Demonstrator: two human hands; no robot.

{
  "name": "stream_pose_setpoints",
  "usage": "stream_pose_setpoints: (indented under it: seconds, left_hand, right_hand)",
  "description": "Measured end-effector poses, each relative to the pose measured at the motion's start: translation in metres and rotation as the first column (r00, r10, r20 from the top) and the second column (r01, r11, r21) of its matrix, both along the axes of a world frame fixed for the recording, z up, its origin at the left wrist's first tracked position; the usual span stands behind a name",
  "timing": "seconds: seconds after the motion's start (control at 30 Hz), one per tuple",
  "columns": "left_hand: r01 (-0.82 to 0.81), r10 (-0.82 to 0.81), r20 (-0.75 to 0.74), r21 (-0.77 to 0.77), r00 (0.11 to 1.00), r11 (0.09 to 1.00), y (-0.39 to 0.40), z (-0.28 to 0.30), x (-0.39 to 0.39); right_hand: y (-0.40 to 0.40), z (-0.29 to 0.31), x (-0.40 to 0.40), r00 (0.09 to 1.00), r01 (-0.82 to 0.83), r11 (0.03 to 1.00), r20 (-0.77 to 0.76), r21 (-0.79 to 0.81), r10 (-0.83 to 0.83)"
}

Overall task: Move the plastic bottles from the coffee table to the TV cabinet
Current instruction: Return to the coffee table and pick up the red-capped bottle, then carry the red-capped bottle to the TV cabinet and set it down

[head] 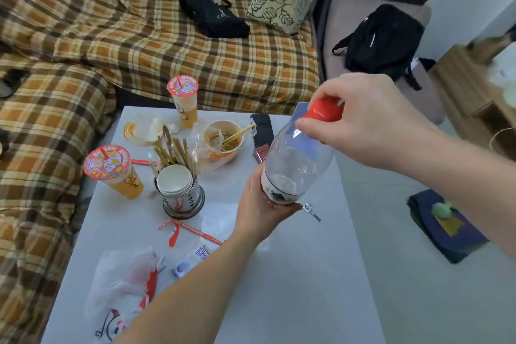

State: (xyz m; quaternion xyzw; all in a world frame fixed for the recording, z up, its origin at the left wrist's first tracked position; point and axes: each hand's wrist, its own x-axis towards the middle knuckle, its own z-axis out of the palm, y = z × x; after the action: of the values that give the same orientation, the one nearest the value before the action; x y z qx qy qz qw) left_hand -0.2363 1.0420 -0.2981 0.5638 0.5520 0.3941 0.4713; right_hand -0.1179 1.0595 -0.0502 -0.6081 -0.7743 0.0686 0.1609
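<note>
From the head view, a clear plastic bottle (297,160) is held tilted above the right side of the white bench (293,274), clear of its top. The left grip (261,208) is wrapped around the bottle's labelled lower end, and the right grip (368,123) is curled over its red cap (325,110). Two sealed orange drink cups (117,172) and a metal holder (183,198) of sticks stand on the bench's left half
</note>
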Motion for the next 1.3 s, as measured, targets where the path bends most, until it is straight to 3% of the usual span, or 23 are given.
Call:
stream_pose_setpoints:
  seconds: [0.23, 0.43, 0.63, 0.77, 0.93, 1.07, 1.3]
  left_hand:
    - [0.176, -0.130, 0.362, -0.095, 0.923, 0.980, -0.026, 0.070, 0.015]
    - [0.208, 0.094, 0.555, -0.456, 0.826, 0.865, -0.081, 0.117, 0.053]
    - [0.390, 0.061, 0.592, -0.602, 0.804, 0.697, -0.190, 0.152, 0.123]
    - [0.416, 0.004, 0.507, -0.713, 0.862, 0.565, -0.273, 0.157, 0.177]
    - [0.554, -0.260, 0.490, -0.713, 0.832, 0.429, -0.376, 0.167, 0.268]
    - [0.689, -0.453, 0.538, -0.659, 0.711, 0.300, -0.442, 0.175, 0.342]
    - [0.741, -0.668, 0.509, -0.664, 0.543, 0.096, -0.525, 0.158, 0.478]
  right_hand:
    - [-0.055, 0.097, 0.027, 0.999, 0.036, 0.995, 0.013, 0.092, -0.038]
    - [-0.145, 0.147, 0.073, 0.990, 0.137, 0.982, -0.001, 0.132, -0.138]
    - [-0.276, 0.161, 0.136, 0.957, 0.290, 0.950, -0.032, 0.119, -0.288]
    - [-0.370, 0.159, 0.187, 0.909, 0.417, 0.906, -0.056, 0.070, -0.414]
    - [-0.495, 0.162, 0.262, 0.778, 0.629, 0.777, -0.052, 0.032, -0.627]
    - [-0.581, 0.160, 0.318, 0.628, 0.778, 0.627, -0.069, 0.039, -0.775]
    - [-0.679, 0.145, 0.428, 0.379, 0.925, 0.377, -0.072, 0.039, -0.923]
